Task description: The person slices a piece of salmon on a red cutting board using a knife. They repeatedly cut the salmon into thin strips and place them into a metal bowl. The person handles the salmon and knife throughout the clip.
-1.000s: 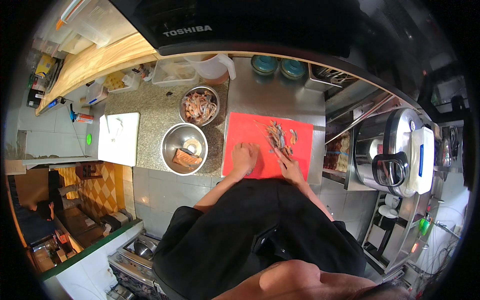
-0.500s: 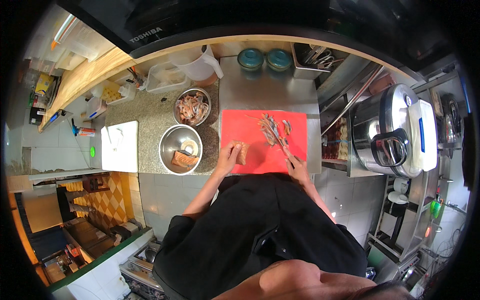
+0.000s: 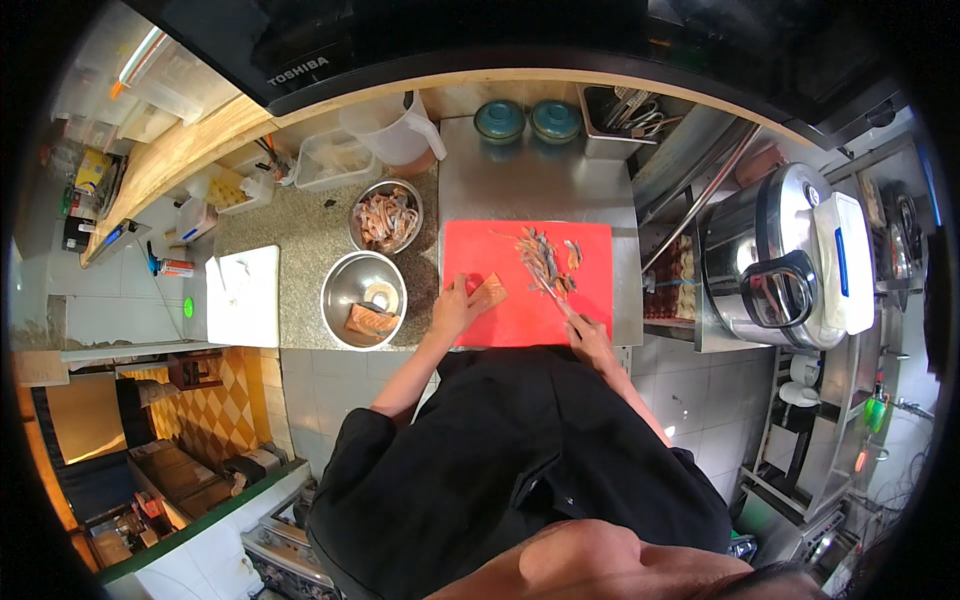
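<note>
A piece of salmon fillet (image 3: 491, 291) lies on the left part of the red cutting board (image 3: 520, 325). My left hand (image 3: 456, 308) has its thumb and fingers closed at the left side of this piece. In my right hand (image 3: 587, 336) is a knife (image 3: 556, 299), gripped by the handle, its blade pointing away and to the left. The blade lies beside a pile of salmon skin and trimmings (image 3: 540, 255) toward the far middle of the board. One small strip of skin (image 3: 573, 254) sits apart, right of the pile.
Left of the board, a steel bowl (image 3: 333, 315) holds a larger salmon piece (image 3: 370, 321). Beyond it a second bowl (image 3: 355, 215) holds trimmings. A white board (image 3: 243, 295) lies farther left. Two lidded teal pots (image 3: 499, 121) stand behind; a large steel cooker (image 3: 735, 265) stands right.
The salmon piece under my left hand has turned and shifted slightly right and away. My right hand and the knife have moved a little to the left and nearer me.
</note>
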Demonstrator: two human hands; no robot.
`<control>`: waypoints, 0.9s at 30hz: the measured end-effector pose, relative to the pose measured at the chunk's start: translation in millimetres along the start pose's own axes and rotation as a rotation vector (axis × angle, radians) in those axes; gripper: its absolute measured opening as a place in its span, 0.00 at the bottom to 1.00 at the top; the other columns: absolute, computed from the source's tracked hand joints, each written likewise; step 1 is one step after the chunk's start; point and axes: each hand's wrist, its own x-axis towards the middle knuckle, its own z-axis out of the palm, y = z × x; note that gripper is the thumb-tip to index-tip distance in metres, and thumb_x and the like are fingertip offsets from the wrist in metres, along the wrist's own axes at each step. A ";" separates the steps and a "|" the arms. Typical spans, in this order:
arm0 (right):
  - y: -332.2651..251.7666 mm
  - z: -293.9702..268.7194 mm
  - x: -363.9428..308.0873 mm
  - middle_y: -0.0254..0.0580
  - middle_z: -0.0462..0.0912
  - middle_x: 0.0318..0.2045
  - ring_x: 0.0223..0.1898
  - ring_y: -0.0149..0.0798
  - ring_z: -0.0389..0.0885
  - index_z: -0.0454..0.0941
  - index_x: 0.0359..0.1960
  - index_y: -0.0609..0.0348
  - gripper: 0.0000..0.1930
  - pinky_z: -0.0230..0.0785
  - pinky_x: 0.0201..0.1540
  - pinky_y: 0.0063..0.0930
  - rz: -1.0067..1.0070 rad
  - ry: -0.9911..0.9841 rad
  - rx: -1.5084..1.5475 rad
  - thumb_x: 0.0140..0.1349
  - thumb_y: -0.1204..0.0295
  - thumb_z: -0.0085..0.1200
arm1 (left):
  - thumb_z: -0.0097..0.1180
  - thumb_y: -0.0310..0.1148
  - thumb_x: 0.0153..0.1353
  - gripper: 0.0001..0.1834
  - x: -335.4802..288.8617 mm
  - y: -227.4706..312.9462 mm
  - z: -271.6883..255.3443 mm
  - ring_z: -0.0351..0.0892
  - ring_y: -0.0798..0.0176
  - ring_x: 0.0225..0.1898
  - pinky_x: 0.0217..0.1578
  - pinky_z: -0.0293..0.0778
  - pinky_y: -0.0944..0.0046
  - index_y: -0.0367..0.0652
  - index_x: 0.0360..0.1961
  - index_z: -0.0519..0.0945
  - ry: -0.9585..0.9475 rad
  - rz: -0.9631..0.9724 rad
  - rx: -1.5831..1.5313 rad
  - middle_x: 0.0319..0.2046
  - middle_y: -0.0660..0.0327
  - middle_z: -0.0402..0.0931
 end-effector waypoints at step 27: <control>-23.3 111.6 -1.8 0.45 0.76 0.25 0.24 0.45 0.79 0.57 0.81 0.48 0.42 0.74 0.28 0.39 -0.075 -0.098 -0.566 0.63 0.78 0.55 | 0.60 0.29 0.59 0.15 8.4 -24.6 9.1 0.81 0.51 0.52 0.52 0.79 0.52 0.40 0.47 0.84 0.040 0.780 0.182 0.49 0.57 0.81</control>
